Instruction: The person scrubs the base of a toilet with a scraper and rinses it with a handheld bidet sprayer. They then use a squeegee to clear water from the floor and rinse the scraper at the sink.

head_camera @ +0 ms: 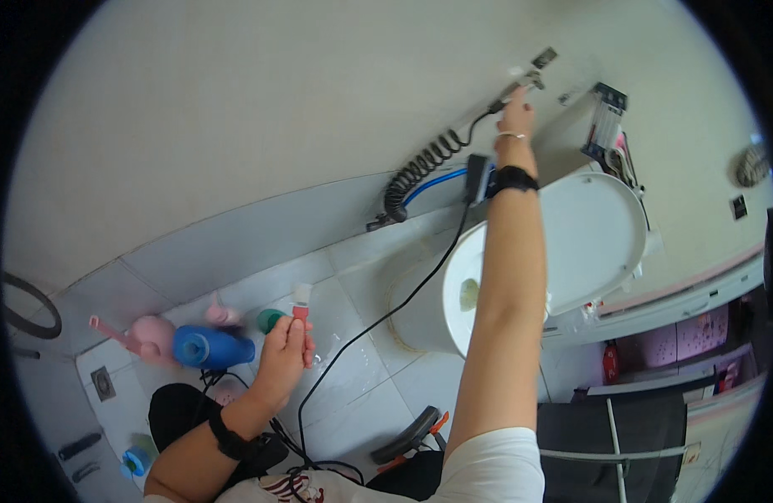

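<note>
My left hand [284, 361] grips a small flat brush [301, 302] by its red handle, its pale end pointing up and away from me. Past that hand is a round green object [270, 320], partly covered by my fingers. My right arm stretches out to the wall, where my right hand [517, 119] meets the handle of a bidet sprayer [523, 85] with a black coiled hose [424, 166]. How tightly those fingers close is too small to tell. Below the forearm stands a white toilet [452, 295] with its lid [593, 242] raised; the forearm hides part of the bowl.
A blue bottle [213, 347], a pink watering can [152, 339] and a pink pump bottle [220, 311] stand on the left. One black cable [361, 339] crosses in front of the toilet. Wet floor tiles [336, 333] shine. A black-and-orange tool [411, 434] lies near my legs.
</note>
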`<state>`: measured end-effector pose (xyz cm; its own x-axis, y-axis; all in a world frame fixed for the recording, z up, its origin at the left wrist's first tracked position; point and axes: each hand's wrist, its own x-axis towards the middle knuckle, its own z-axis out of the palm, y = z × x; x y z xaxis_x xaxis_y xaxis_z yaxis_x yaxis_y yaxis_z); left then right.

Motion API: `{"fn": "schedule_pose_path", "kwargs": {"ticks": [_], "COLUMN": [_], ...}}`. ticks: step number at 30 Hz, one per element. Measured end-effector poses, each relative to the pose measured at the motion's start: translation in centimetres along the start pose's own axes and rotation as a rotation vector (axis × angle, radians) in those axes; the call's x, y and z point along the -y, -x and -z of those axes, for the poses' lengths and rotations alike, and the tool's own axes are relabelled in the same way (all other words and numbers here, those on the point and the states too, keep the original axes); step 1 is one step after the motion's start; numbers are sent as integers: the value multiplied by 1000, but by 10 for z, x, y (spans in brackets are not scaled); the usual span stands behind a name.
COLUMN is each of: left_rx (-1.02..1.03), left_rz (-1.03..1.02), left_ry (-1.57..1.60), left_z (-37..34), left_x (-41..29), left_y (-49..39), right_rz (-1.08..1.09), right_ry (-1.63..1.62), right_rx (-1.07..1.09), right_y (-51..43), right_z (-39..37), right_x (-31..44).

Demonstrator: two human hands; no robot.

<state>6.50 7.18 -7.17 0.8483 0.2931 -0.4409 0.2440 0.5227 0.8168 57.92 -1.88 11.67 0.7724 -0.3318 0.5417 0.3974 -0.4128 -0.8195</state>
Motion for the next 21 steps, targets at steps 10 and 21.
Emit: {"fn": "schedule_pose_path", "kwargs": {"ticks": [10, 21], "left_rx": [59, -205], "left_rz": [206, 63], "left_ry": [77, -590], "left_z": [1, 18], "left_x": [8, 45], "left_y": [6, -39], "right_rz": [-7, -267], "right_ry": [-274, -660], "right_rx": [103, 1064], "right_y": [-30, 218], "right_z": [14, 116], "right_x": [53, 16]}}
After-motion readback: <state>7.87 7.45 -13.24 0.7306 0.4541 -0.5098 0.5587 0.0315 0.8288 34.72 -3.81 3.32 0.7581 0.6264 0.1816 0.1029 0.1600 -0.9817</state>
